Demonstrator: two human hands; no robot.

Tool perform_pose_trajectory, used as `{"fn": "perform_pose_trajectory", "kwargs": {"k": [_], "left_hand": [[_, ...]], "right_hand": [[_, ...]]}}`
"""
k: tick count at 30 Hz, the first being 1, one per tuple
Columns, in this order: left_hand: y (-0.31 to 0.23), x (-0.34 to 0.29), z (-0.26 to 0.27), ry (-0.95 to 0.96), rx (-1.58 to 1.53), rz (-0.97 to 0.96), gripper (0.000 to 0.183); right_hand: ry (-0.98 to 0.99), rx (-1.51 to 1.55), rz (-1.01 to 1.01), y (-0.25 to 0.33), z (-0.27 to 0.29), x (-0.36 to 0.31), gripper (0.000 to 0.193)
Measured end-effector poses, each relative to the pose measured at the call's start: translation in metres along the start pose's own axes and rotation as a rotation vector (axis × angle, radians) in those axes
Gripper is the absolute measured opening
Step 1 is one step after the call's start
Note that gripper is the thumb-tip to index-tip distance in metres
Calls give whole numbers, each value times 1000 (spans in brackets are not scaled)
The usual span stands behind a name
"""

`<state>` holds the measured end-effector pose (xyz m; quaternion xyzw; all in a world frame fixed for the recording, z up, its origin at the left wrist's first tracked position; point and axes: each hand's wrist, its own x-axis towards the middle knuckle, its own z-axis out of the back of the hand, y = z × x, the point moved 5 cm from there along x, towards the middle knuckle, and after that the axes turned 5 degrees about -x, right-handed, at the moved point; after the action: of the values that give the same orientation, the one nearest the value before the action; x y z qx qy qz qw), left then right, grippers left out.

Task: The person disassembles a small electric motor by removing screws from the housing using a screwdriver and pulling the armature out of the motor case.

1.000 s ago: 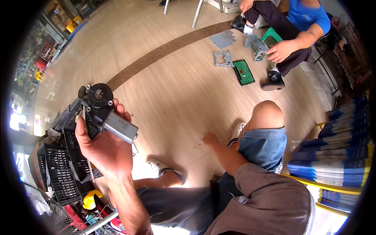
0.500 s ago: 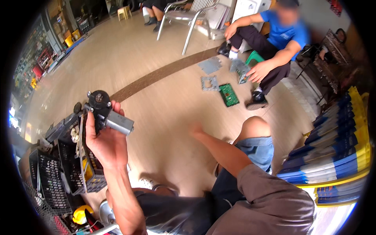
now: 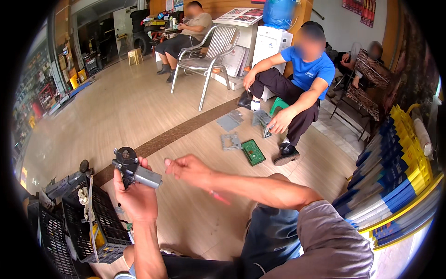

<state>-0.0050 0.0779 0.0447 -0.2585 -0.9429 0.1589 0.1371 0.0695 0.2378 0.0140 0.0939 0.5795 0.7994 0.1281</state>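
Observation:
My left hand (image 3: 137, 199) holds up a gear motor (image 3: 148, 177), which has a round black gear housing and a silver cylindrical can. Its fingers and thumb are wrapped around the black part, and the palm is turned up. My right hand (image 3: 189, 170) is just right of the silver can and does not touch it. Its fingers are loosely bent and partly apart, and I see nothing in them. A blurred red band (image 3: 219, 197) shows below the right wrist.
Black plastic crates (image 3: 100, 223) with parts stand at lower left. A person in blue (image 3: 310, 67) sits ahead, a hand on a grey metal casing (image 3: 263, 122); a green circuit board (image 3: 252, 152) and metal plates (image 3: 229, 121) lie nearby. Blue-yellow packets (image 3: 385, 162) hang at right; a metal chair (image 3: 204, 59) stands behind.
My right hand has come up and left, from over the floor to beside the motor. My left hand still holds the motor. The view has tilted up, showing more of the room.

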Motion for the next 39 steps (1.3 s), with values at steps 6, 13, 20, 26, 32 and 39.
{"fn": "perform_pose_trajectory", "kwargs": {"k": [6,13,20,26,32,39], "left_hand": [[23,-7,9,-1,-23,76,44],[41,-17,25,-41,45,164,47],[35,-13,30,-42,148,337,40],[25,-7,36,-182,533,335,34],[50,-17,62,-307,552,556,32],[53,-31,82,-419,573,389,32]], "right_hand": [[-34,10,148,12,-18,-21,59],[-5,-133,123,4,-19,-22,54],[-109,-78,162,20,12,-29,40],[-70,-209,109,24,28,-39,37],[-79,-365,274,13,6,-48,37],[-30,-308,242,-8,-11,-42,41]]}}
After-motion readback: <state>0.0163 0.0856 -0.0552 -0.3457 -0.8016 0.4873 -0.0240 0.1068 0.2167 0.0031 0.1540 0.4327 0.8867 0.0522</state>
